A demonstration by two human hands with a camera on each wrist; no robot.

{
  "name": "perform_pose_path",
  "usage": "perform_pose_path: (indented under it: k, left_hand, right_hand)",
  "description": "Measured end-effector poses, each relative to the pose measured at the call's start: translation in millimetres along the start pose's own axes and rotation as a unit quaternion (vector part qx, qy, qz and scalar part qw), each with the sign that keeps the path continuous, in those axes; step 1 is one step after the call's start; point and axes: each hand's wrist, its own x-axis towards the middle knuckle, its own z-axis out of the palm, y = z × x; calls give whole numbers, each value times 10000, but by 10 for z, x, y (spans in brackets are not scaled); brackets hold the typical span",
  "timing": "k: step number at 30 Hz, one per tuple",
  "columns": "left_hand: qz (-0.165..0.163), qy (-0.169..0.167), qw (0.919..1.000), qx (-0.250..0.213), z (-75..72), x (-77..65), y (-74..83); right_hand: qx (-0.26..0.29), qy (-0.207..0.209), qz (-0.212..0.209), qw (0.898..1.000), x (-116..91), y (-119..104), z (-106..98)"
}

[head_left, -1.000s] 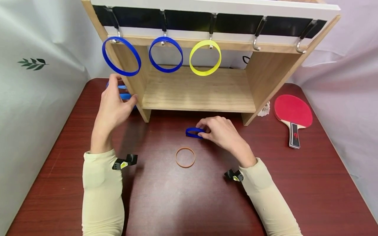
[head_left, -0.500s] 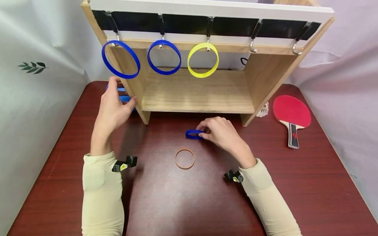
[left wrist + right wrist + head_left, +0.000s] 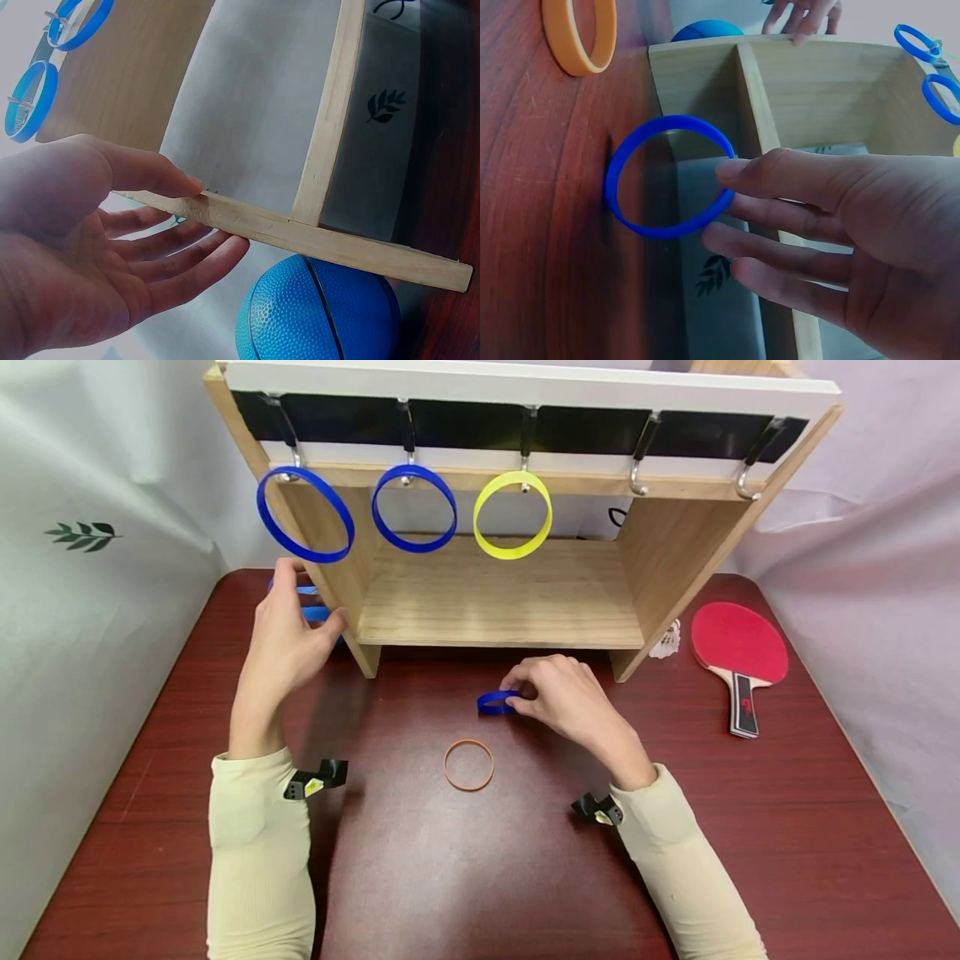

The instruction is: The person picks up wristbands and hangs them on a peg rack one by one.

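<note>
My left hand (image 3: 279,647) holds the left side panel (image 3: 270,231) of a wooden shelf (image 3: 502,602), thumb on one face and fingers behind it. My right hand (image 3: 567,706) pinches a dark blue wristband (image 3: 613,180) between thumb and index finger, its other fingers loosely bent. This band stands on edge close over the table, in front of the shelf. Nearer the camera, an orange wristband (image 3: 468,789) lies flat. On the shelf's left three hooks hang a blue wristband (image 3: 318,557), another blue wristband (image 3: 416,546) and a yellow wristband (image 3: 510,554).
Two bare hooks (image 3: 638,485) are at the right of the rack. A blue ball (image 3: 315,315) sits beside the shelf's left side. To the right are a red table-tennis bat (image 3: 738,642) and a shuttlecock (image 3: 666,642). White curtains (image 3: 112,677) flank the dark red table.
The blue wristband in my right hand has shifted slightly to the right. My left hand keeps its place on the panel; the shelf sits a little lower in the head view.
</note>
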Motion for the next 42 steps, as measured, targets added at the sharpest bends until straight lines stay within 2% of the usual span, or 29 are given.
perform_pose_path:
  k: [6,11,15,18,20,22,23,25,29,30,31,32,33,36,41,42]
  left_hand:
    - [-13,4,10000,-4,6,-3,1]
    - [42,15,10000,-24,5,-2,1]
    - [84,25,10000,-16,0,-5,-5]
    - [86,30,10000,-9,1,-8,-8]
    - [85,34,10000,-17,3,-10,-9]
    - [90,40,9999,-34,7,-10,-7]
    - [96,43,9999,-48,8,-11,-6]
    - [111,54,9999,-69,9,-10,-2]
    - [141,94,9998,-97,6,-11,3]
    - [143,98,9998,-93,6,-12,2]
    - [149,101,9998,-91,7,-12,2]
    - [151,98,9998,-88,8,-13,2]
    - [151,96,9998,-82,9,-14,1]
    - [169,92,9998,-61,15,-17,-2]
    - [188,119,9997,-39,17,-15,-4]
    - [190,123,9997,-38,16,-15,-4]
  right_hand:
    - [182,129,-89,9997,-21,-21,-70]
    - [837,497,-183,9951,-68,-58,-179]
    - [1781,789,-142,9807,-108,-103,-289]
    - [2690,1080,66,9570,-150,-127,-390]
    - [3365,1409,101,9310,-183,-131,-469]
    - [4096,1843,-10,8935,-217,-131,-565]
    - [4441,2094,-120,8711,-232,-131,-618]
    - [5207,2574,-419,8129,-252,-131,-728]
    - [6521,3354,-819,6750,-250,-143,-943]
    - [6725,3517,-859,6455,-240,-144,-988]
    - [6851,3675,-849,6232,-231,-146,-1029]
    - [6926,3824,-807,6063,-222,-144,-1062]
    - [6952,3954,-747,5956,-214,-142,-1090]
    - [6988,4160,-495,5799,-195,-120,-1134]
    - [7165,4055,-185,5673,-169,-51,-1111]
    - [7166,4042,-161,5682,-162,-39,-1101]
